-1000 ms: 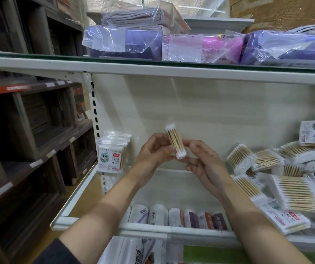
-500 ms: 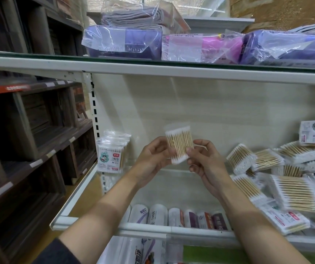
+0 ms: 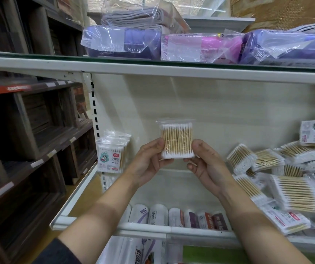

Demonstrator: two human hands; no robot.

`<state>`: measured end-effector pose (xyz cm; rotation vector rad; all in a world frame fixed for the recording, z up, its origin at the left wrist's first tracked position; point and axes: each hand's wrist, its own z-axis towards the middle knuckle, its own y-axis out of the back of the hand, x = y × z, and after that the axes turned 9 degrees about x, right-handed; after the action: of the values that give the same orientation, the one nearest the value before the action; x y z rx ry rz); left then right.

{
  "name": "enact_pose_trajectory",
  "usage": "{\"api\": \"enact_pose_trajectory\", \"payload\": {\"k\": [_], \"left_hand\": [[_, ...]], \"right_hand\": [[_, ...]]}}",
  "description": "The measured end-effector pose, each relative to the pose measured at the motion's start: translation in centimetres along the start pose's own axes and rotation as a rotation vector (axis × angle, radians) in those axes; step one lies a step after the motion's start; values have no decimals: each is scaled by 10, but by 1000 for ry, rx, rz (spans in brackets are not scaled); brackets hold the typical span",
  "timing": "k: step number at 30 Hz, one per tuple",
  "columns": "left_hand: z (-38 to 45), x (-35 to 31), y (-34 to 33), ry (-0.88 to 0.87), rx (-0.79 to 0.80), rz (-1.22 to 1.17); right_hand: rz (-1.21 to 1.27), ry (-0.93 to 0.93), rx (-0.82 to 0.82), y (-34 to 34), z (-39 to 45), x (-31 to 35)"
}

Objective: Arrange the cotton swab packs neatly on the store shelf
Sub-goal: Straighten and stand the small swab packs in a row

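We hold a clear square pack of wooden-stemmed cotton swabs (image 3: 177, 142) upright, left hand (image 3: 149, 162) and right hand (image 3: 206, 164) fingers pinching its sides above the white metal shelf (image 3: 171, 187).

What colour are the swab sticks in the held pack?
Tan wood with white tips, held pack, head view.

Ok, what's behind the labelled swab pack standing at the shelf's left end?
Behind the labelled pack, more upright packs show only their clear top edges; their number and labels are covered.
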<state>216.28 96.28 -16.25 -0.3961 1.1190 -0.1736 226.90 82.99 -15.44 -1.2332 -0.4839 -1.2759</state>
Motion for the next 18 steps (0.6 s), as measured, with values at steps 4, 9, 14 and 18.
{"api": "enact_pose_trajectory", "payload": {"k": [4,9,14,18], "left_hand": [[0,0,2,15,40,-44],[-1,0,2,7,47,-95],[0,-1,3,24,14,-175],[1,0,4,1,21,-67]], "right_hand": [[-16,2,38,-1,0,1],[-15,14,53,-1,-1,1],[8,4,2,-2,0,1],[-27,-41,-68,-5,0,0]]}}
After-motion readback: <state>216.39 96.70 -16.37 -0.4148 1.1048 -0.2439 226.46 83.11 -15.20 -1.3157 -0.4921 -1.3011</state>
